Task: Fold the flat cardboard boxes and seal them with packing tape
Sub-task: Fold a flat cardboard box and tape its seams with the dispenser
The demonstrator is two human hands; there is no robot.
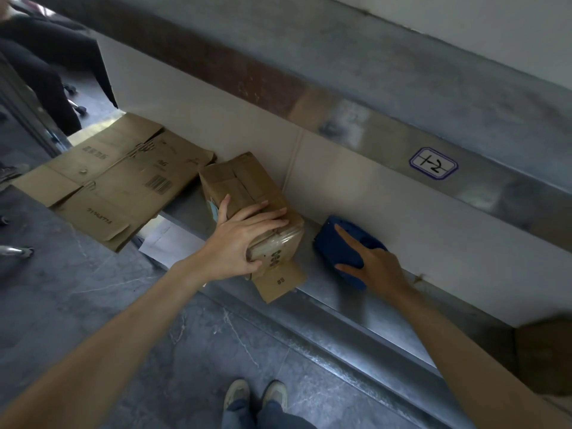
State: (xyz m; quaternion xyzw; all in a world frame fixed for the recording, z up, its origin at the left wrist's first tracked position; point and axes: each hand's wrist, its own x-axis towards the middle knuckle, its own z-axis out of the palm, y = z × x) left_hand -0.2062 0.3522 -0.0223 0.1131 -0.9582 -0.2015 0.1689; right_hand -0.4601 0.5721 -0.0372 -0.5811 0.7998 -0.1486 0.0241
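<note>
A small folded cardboard box [244, 184] lies on the metal bench [346, 301], with shiny tape over its near end. My left hand [244, 239] rests on top of it, fingers spread along the top and thumb wrapped around the near corner. To the right, a blue tape dispenser [340, 246] sits on the bench against the white wall panel. My right hand [374, 261] lies over it, index finger stretched along its top and thumb against its near side. A stack of flat cardboard boxes [114, 178] lies to the left, overhanging the bench edge.
A white sheet of paper [164, 239] sticks out under the flat boxes. A labelled sticker [433, 164] marks the metal ledge above. Another brown box [544, 357] sits at the far right. A seated person's legs [46, 66] are at top left; my shoes [257, 394] stand on grey floor.
</note>
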